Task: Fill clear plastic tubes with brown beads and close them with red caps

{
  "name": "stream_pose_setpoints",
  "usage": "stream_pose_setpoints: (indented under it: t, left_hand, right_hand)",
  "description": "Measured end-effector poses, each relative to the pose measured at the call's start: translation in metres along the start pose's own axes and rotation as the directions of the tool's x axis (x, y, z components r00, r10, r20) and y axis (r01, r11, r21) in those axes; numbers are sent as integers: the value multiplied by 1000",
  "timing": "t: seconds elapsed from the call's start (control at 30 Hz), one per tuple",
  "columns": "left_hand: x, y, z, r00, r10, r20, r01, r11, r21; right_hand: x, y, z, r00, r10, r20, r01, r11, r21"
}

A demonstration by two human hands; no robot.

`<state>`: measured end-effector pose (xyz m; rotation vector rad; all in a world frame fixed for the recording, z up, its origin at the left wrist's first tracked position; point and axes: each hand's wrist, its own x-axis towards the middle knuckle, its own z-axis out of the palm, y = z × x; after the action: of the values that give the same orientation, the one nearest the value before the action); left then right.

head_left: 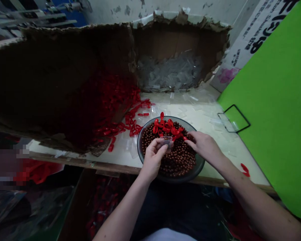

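A round dark bowl (pixel 199 165) at the table's front edge is full of small brown beads (pixel 178 160), with several red plastic caps (pixel 167 127) heaped at its far side. My left hand (pixel 153 157) is over the bowl, fingers pinched on a small clear plastic tube (pixel 167 141). My right hand (pixel 204 145) rests on the bowl's right side, fingers curled and pinched at the red caps; what it holds is too small to make out.
A torn cardboard box (pixel 65 83) on its side spills red caps (pixel 120 113) at left. Another torn box (pixel 180 36) behind holds clear plastic tubes (pixel 170 72). A green board (pixel 278 100) stands at right. Loose clear pieces litter the white table (pixel 203 110).
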<state>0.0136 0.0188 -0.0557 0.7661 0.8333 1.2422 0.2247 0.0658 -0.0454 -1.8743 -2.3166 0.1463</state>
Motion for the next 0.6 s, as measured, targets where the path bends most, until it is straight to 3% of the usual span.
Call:
stream_pose_setpoints:
  t: [0.1, 0.2, 0.37, 0.6]
  left_hand:
    - [0, 1, 1, 1000, -8, 0, 8, 1000, 7]
    - [-1, 2, 1, 1000, -16, 4, 15, 999, 44]
    - [-2, 3, 2, 1000, -14, 1, 14, 998, 61]
    - [-1, 2, 3, 1000, -16, 1, 16, 997, 73]
  right_hand:
    - [4, -11, 8, 1000, 20, 17, -16, 981, -192]
    - [8, -14, 10, 1000, 21, 16, -17, 974, -227]
    - [4, -2, -2, 998, 68, 2, -68, 992, 105]
    - [-13, -3, -12, 993, 66, -101, -14, 896, 445]
